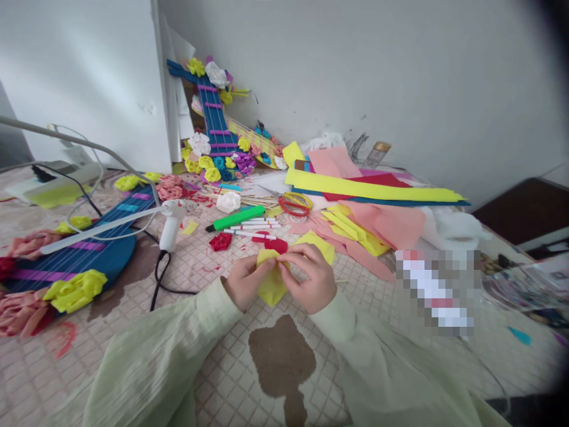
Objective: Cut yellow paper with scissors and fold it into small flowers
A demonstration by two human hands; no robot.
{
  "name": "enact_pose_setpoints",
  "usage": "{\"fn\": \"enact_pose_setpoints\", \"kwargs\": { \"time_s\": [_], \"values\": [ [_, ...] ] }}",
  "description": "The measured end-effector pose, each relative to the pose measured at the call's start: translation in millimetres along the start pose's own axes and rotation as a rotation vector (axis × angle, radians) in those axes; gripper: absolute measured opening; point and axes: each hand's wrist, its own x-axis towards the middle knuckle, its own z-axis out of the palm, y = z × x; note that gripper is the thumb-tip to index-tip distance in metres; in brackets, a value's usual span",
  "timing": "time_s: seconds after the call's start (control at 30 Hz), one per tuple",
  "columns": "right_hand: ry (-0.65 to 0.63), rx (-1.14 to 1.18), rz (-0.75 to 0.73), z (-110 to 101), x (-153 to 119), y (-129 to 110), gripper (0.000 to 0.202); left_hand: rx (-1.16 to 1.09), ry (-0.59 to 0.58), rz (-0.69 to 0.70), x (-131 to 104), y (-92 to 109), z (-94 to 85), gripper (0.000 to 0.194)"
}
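Between my two hands is a piece of thin yellow paper (272,289), pinched at its upper edge and hanging down in a cupped shape. My left hand (244,280) grips its left side with thumb and fingers. From the other side, my right hand (311,276) pinches the top edge, fingertips close to the left thumb. Another yellow sheet (326,248) lies flat just behind my right hand. Close by on the table are a crumpled red paper flower (220,241) and red paper discs (276,245).
A glue gun (170,228) with a stick stands at left, beside a blue paper guitar (120,237) with flowers. Behind lie a green marker (235,219), thin pens, red scissors (296,204) and stacked paper strips (377,188). Another decorated guitar (216,112) leans on the wall.
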Motion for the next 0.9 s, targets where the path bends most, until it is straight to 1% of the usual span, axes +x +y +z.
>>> {"fn": "enact_pose_setpoints", "kwargs": {
  "time_s": [0.23, 0.43, 0.53, 0.73, 0.8, 0.9],
  "values": [
    [-0.059, 0.145, 0.087, -2.5, 0.9, -2.0, 0.021, -0.038, -0.036, -0.043, -0.4, 2.7, 0.5, 0.030],
    [-0.071, 0.223, 0.168, -2.6, 1.3, -1.6, 0.017, -0.032, -0.038, -0.038, -0.5, 1.1, 0.8, 0.029],
    [-0.086, 0.323, 0.264, -3.9, 3.4, -1.5, 0.016, -0.026, -0.041, -0.035, -0.7, 1.4, 0.8, 0.028],
    [-0.167, 0.503, 0.434, -3.7, 5.7, 2.2, 0.013, -0.021, -0.150, -0.039, -3.0, 3.0, 0.2, 0.026],
    [-0.176, 0.544, 0.498, -1.7, 4.7, 4.5, 0.012, -0.014, -0.151, -0.042, -4.1, 5.1, 0.9, 0.026],
    [-0.177, 0.597, 0.617, 0.9, 3.8, 7.5, 0.015, 0.000, -0.119, -0.053, -5.4, 8.8, 2.8, 0.029]
  ]
}}
